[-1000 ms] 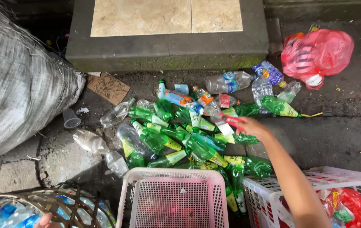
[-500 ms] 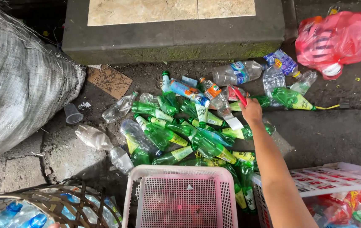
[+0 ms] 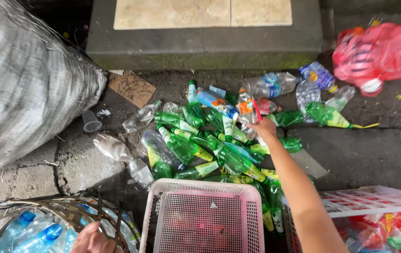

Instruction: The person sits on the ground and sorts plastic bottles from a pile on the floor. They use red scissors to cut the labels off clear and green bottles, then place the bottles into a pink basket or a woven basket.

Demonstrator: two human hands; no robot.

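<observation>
**Right hand reaches into bottle heap**

The person's right hand stretches out over a heap of crushed green plastic bottles lying on the dark concrete ground. Its grip is closed on a clear crushed plastic bottle with an orange label and red strip, which sits at the heap's 1 o'clock edge. The left hand rests at the rim of a woven wire basket of blue-capped bottles, at 7 o'clock from the heap; whether its grip is closed cannot be told. A pink perforated plastic crate stands at 6 o'clock, a white crate at 4 o'clock, a red plastic bag at 2 o'clock, and a large grey woven sack at 9 o'clock.
</observation>
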